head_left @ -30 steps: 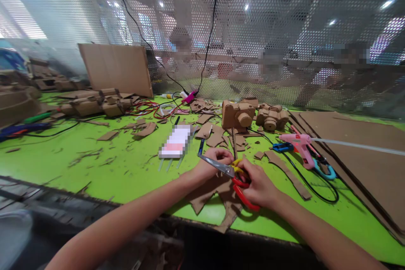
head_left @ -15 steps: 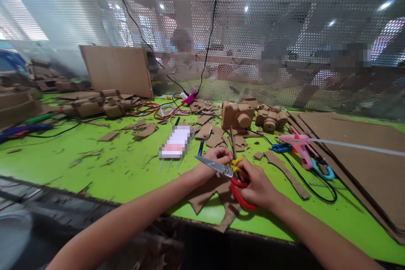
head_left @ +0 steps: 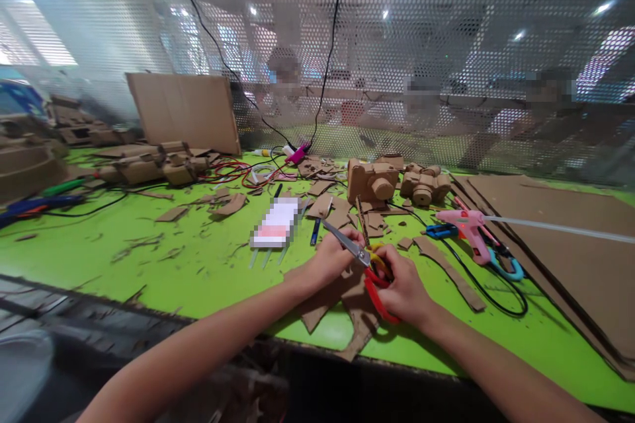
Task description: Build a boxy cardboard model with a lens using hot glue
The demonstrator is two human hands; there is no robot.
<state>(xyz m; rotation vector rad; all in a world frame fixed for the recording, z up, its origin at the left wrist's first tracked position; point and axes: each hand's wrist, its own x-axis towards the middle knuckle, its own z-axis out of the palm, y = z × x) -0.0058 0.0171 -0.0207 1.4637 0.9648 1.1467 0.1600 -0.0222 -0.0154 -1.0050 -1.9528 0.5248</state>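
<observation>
A slip could nick the left hand [head_left: 333,260], its hold unclear, because the right hand grips [head_left: 405,285] red-and-yellow-handled steel scissors [head_left: 364,256] aimed across it toward ten o'clock.

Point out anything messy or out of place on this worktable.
Mostly litter: ragged cardboard scraps lie strewn across the green worktable, some near the scissors in the right hand. A black cord also loops untidily by the pink glue gun. Nothing looks plainly broken.
</observation>
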